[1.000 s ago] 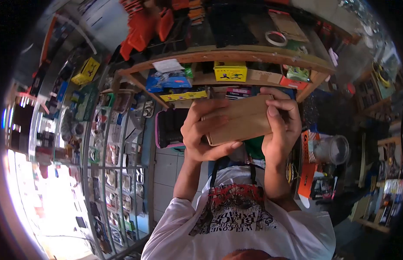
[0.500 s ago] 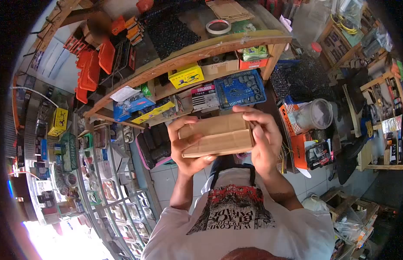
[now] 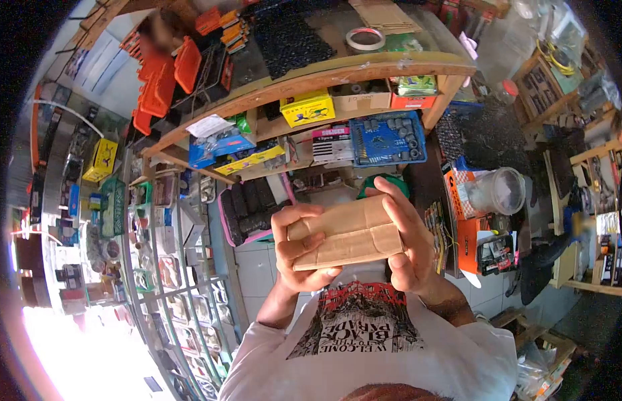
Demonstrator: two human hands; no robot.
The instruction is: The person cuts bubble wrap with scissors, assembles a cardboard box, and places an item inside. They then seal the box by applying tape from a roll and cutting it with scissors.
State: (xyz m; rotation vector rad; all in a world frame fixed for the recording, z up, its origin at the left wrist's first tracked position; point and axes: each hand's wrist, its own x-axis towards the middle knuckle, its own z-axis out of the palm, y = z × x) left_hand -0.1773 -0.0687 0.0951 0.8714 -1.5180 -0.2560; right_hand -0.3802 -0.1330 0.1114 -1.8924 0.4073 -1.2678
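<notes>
A small brown cardboard box (image 3: 347, 230) is held in front of my chest, slightly tilted, its right end higher than its left. My left hand (image 3: 294, 250) wraps round the left end, with fingers over the upper face and the thumb along the lower edge. At the right end, my right hand (image 3: 414, 244) presses against the box, its fingers stretched along the end and the thumb low at the corner. What is inside the box does not show.
Ahead stands a wooden counter (image 3: 311, 73) with a tape roll (image 3: 365, 39) on top. Its shelf holds a yellow box (image 3: 307, 108) and a blue tray of sockets (image 3: 388, 138). A clear plastic tub (image 3: 501, 190) is at the right, glass display racks (image 3: 184, 287) at the left.
The box and both hands sit a little lower and further right in view. My right fingers are straighter, and the thumb has moved down. The surroundings have shifted with the camera.
</notes>
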